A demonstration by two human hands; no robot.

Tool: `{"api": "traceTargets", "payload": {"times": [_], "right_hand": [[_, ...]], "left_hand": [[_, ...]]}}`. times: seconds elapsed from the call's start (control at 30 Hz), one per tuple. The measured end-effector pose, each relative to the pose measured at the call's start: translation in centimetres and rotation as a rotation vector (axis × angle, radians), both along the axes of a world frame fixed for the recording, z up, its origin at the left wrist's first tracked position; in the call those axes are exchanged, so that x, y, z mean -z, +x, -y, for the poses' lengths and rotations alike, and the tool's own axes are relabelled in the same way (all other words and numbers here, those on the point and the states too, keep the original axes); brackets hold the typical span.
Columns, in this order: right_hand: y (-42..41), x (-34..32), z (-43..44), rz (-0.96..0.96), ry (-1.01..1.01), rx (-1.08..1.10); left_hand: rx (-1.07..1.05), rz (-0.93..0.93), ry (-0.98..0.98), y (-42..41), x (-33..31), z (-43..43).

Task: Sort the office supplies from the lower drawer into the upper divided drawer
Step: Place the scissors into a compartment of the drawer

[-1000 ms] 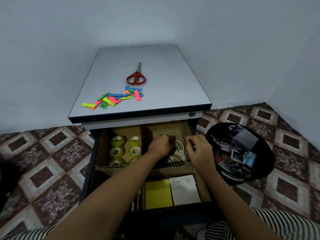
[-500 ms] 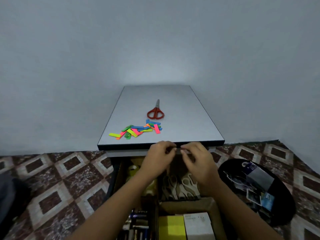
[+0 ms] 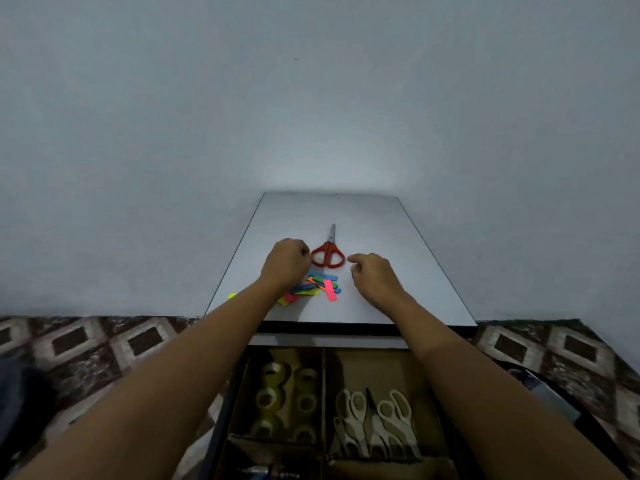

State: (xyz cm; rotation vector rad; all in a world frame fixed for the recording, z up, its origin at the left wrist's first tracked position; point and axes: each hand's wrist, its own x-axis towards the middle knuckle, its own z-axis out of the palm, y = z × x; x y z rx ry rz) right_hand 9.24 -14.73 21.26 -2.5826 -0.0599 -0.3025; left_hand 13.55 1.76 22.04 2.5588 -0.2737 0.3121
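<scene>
Upper divided drawer [image 3: 323,382] open beneath the front edge of the bench [image 3: 381,230], with tape rolls [image 3: 284,400] in the compartment on the left of the view and white scissors [image 3: 374,427] in the one beside it; no hand in it now; both lifted out of the scissors compartment within the last second and brought up over the bench top; left hand [image 3: 285,263] above the coloured strips [image 3: 320,287], just beside the handles of the red scissors [image 3: 327,254], fingers curled tight; cannot tell whether holding anything; right hand [image 3: 372,275] on the other side of those handles, apart from them, fingers loosely bent with the forefinger out, holding nothing visible; suggests a finished step with the white scissors and a likely next pick of the red pair, probably bound for that same compartment; lower drawer not visible here
</scene>
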Motion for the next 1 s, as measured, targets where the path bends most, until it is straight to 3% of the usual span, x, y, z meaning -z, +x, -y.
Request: {"api": "traceTargets", "payload": {"times": [0.2,0.43,0.7,0.83,1.0], "right_hand": [[2.9,1.4,-0.2,-0.09,-0.131,-0.013],[2.9,2.1,0.1,-0.077,-0.254,-0.02],[1.1,0.9,0.1,-0.066,-0.108,-0.02],[-0.1,-0.1,0.3,-0.034,0.218,0.104],[-1.9,-1.6,2.6,-0.084,1.03,0.447]], "left_hand": [[-0.069,-0.143,0.159,3.2,0.3,1.3],[-0.129,-0.222,0.04,3.5,0.5,3.0],[-0.114,-0.184,-0.045,3.3,-0.5,4.1],[-0.06,-0.16,-0.146,2.9,-1.3,4.9],[0.102,-0.07,-0.251,0.0,-3.7,5.5]]}}
